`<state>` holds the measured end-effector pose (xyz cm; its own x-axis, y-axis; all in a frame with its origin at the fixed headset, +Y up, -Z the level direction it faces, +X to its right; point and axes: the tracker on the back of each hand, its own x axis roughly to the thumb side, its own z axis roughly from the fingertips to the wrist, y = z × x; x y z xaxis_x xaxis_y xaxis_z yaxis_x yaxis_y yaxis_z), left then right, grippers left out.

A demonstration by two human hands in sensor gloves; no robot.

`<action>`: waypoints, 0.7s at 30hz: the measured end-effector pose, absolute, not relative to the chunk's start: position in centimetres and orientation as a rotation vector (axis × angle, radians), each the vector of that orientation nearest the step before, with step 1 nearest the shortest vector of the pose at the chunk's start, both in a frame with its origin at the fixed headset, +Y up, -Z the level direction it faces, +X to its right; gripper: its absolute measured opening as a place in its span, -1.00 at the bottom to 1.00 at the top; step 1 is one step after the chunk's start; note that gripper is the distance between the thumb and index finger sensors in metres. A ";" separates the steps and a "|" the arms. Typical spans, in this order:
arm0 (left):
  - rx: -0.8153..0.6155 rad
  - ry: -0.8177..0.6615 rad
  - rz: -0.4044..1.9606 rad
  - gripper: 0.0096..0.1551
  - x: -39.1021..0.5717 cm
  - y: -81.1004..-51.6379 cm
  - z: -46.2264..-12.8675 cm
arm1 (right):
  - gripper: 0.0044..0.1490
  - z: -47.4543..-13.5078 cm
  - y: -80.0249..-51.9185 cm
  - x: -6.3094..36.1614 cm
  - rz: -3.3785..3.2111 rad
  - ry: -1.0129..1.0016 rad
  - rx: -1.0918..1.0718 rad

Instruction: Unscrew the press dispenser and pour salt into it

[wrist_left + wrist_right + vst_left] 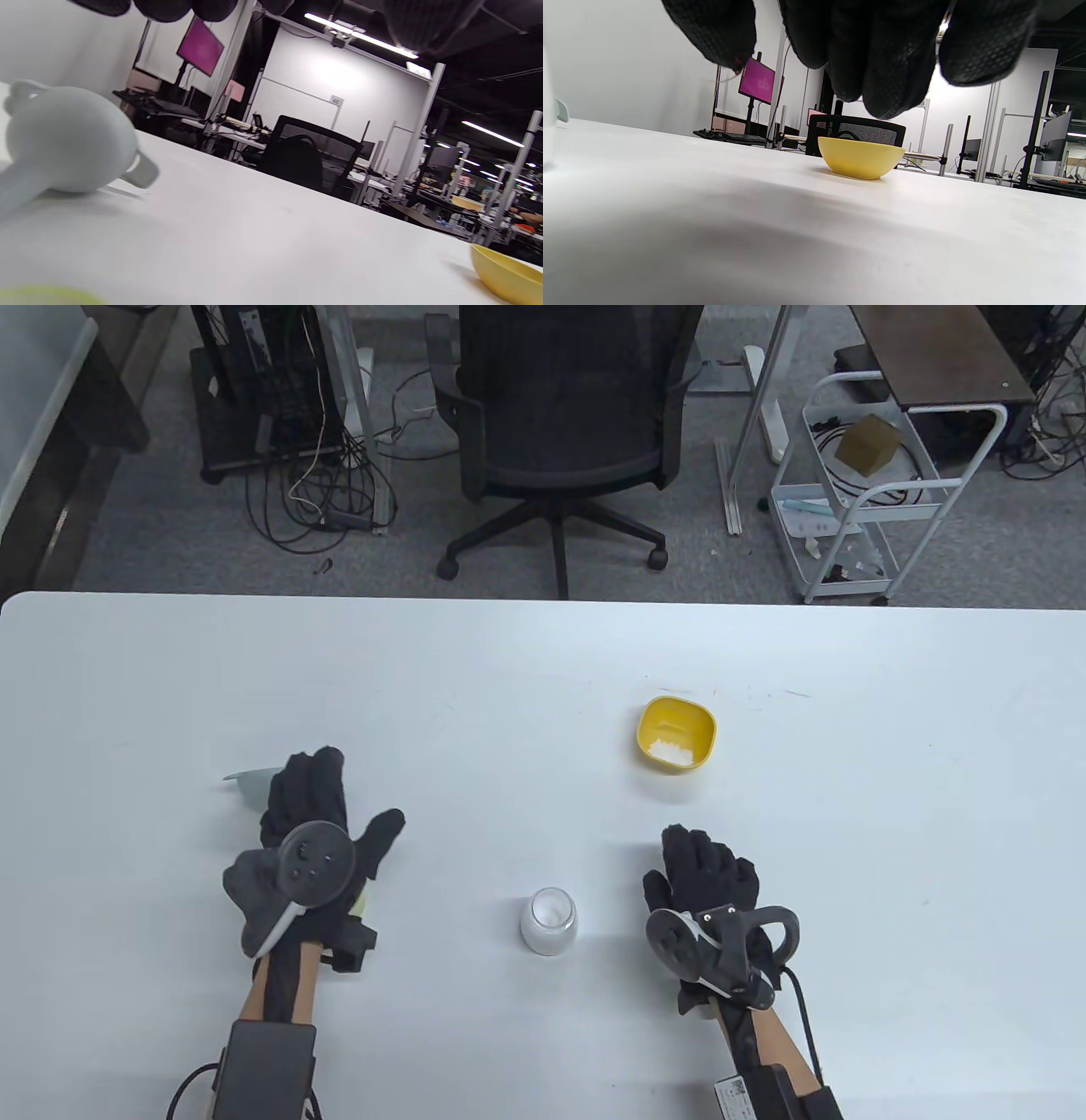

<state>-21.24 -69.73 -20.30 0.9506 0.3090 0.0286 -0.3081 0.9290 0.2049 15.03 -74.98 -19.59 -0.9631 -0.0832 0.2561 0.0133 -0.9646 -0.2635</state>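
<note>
The dispenser jar (549, 922) stands upright at lower centre, mouth up, uncapped. Its grey pump head (68, 140) lies on its side beside my empty, spread left hand (310, 836). My right hand (704, 878) rests loosely open, empty, below the yellow salt bowl (676, 732).

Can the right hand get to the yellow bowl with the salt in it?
Probably yes. The right hand rests open on the table, holding nothing, and the yellow bowl sits just beyond its fingertips. Only bare tabletop lies between them; the open jar stands off to its left.

Both hands, L (316, 836) & R (708, 882), hover palm-down, fingers loose.
</note>
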 end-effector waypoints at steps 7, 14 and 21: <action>0.112 -0.111 0.112 0.29 -16.1 -73.5 -17.8 | -0.15 -19.4 -75.2 14.8 -3.006 0.402 -0.447; 0.035 -0.195 0.023 0.28 -14.7 -75.4 -16.8 | -0.13 -19.4 -75.8 14.7 -2.966 0.373 -0.472; 0.028 -0.190 0.049 0.28 -15.1 -75.5 -16.9 | -0.14 -19.5 -76.4 14.4 -2.950 0.338 -0.489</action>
<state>-15.15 -75.53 -16.95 0.9807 0.0463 0.1898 -0.0516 0.9984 0.0226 14.40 -76.39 -19.47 -0.9387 -0.1654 0.3025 0.0928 -0.9662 -0.2404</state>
